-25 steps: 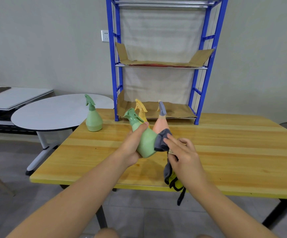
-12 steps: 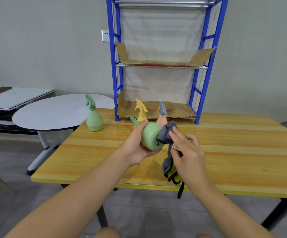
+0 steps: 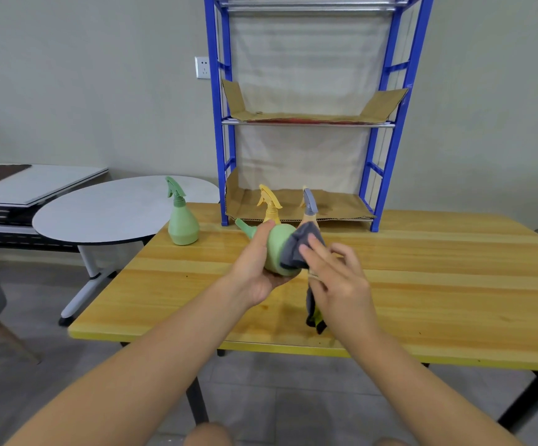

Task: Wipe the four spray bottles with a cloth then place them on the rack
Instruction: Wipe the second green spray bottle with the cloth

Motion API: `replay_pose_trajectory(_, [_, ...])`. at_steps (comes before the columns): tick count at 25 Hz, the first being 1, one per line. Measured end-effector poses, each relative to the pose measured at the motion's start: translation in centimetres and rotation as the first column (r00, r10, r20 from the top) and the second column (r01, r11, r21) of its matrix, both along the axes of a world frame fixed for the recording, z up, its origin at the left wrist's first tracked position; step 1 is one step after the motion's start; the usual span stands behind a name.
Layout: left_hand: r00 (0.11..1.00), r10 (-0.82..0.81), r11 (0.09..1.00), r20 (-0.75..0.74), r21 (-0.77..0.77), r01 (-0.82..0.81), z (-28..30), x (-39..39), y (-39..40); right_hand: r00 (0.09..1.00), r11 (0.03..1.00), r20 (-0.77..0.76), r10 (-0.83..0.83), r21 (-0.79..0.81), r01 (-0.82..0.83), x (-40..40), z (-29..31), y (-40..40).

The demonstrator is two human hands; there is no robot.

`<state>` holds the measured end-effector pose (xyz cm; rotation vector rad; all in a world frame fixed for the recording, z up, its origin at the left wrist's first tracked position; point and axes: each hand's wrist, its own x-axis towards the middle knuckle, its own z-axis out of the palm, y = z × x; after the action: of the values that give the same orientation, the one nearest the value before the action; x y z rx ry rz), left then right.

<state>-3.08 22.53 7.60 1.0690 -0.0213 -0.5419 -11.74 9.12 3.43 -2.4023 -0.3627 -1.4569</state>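
Behind the desk [image 3: 438, 284], the blue rack [image 3: 386, 175] is being left bare. At frame centre, a green spray bottle [image 3: 277, 249] is being cradled sideways in the curled left hand [image 3: 254, 272] while a grey cloth [image 3: 299, 246] is being pressed on by the right hand [image 3: 335, 278], fingers flat. A slip is being risked: the grip looks loose.

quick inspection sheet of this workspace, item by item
surface: wooden table, bare where visible
job's things: green spray bottle tipped sideways in hand; second green spray bottle upright at the table's left end; yellow-nozzle bottle and grey-nozzle bottle upright behind the hands; blue rack, cardboard-lined shelves without bottles
clutter: nothing seen
grips: left hand holds the tipped bottle; right hand presses grey cloth on it
cables: nothing seen
surroundings: round white table, wall socket
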Motion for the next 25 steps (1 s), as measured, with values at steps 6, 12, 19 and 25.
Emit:
replay_pose_trajectory(6, [0.997, 0.059, 0.998, 0.041, 0.02, -0.06, 0.3, 1.3, 1.4, 0.997, 0.998, -0.078, 0.007, -0.069, -0.013, 0.5, -0.9, -1.3])
replay_pose_trajectory(12, [0.994, 0.083, 0.995, 0.075, 0.047, -0.086, -0.7, 2.3, 2.2, 0.97, 0.972, -0.137, 0.2, -0.098, -0.214, 0.7, -1.1, 1.7])
replay_pose_trajectory(19, [0.914, 0.188, 0.873, 0.36, 0.366, -0.323, -4.7, 5.8, 7.4, 0.947, 0.991, -0.314, 0.073, -0.081, -0.103, 5.0, -1.7, 0.1])
replay_pose_trajectory(25, [0.852, 0.074, 0.648, 0.518, 0.625, -0.436, -7.5, 9.7, 9.9, 0.918, 0.981, -0.381, 0.113, -0.104, -0.164, 8.2, -1.5, 1.4])
